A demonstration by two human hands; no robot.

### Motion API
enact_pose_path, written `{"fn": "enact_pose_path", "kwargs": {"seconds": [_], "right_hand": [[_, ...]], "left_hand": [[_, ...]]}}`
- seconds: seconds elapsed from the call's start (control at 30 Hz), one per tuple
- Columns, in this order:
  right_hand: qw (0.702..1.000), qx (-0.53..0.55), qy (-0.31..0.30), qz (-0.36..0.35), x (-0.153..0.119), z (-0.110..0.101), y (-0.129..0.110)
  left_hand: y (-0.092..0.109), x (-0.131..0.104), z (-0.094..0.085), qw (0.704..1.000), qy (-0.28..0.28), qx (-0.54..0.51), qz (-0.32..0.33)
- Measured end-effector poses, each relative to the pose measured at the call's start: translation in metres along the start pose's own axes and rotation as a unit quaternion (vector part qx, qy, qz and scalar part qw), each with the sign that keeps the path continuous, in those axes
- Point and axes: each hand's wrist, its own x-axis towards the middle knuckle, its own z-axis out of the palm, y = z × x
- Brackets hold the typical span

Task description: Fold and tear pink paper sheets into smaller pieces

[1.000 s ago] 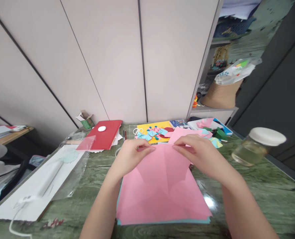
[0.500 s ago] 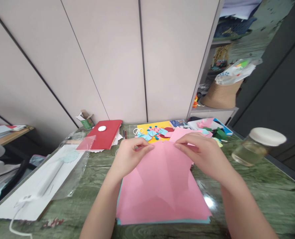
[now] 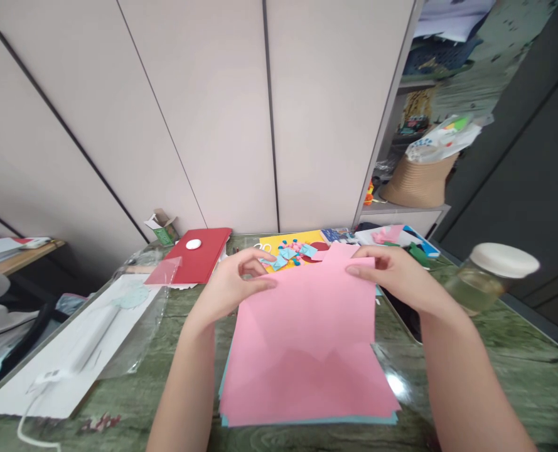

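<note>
A sheet of pink paper [image 3: 316, 304] is held up over a stack of pink sheets [image 3: 307, 395], with light blue paper showing along the stack's lower and left edges. My left hand [image 3: 236, 282] pinches the raised sheet near its upper left corner. At the upper right corner, the thumb and fingers of my right hand [image 3: 386, 273] grip the same sheet. Behind it lies a yellow sheet [image 3: 314, 236] bearing light blue folded pieces [image 3: 287, 253] and small pink and blue bits.
A lidded jar [image 3: 490, 279] stands at the right beside a dark flat object [image 3: 403, 317]. Farther back left are a red folder [image 3: 203, 254] and a small green box [image 3: 163, 231]. White paper [image 3: 85, 351] under clear plastic lies left.
My hands have moved apart along the pink sheet's top edge, the left one leftward and the right one rightward. The raised sheet is now spread wider and flatter.
</note>
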Motion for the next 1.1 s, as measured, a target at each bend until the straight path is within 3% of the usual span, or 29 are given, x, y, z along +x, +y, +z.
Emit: {"fn": "enact_pose_path", "kwargs": {"seconds": [0.17, 0.27, 0.47, 0.57, 0.83, 1.1], "right_hand": [[0.990, 0.095, 0.101, 0.025, 0.002, 0.011, 0.000], [0.979, 0.146, 0.137, 0.039, 0.003, 0.017, 0.001], [0.958, 0.186, 0.212, 0.052, 0.005, 0.021, 0.005], [0.954, 0.195, 0.223, 0.054, 0.006, 0.021, 0.005], [0.959, 0.179, 0.215, 0.050, 0.006, 0.023, 0.003], [0.961, 0.165, 0.214, 0.060, 0.008, 0.031, 0.000]], "left_hand": [[0.000, 0.002, 0.001, 0.988, 0.139, -0.052, 0.034], [0.000, 0.003, 0.006, 0.981, 0.173, -0.067, 0.057], [-0.012, 0.008, 0.009, 0.959, 0.166, -0.228, 0.012], [-0.013, 0.009, 0.009, 0.955, 0.122, -0.269, -0.015], [-0.002, 0.006, 0.020, 0.974, 0.007, -0.225, 0.010], [0.004, 0.005, 0.037, 0.979, 0.043, -0.197, -0.013]]}}
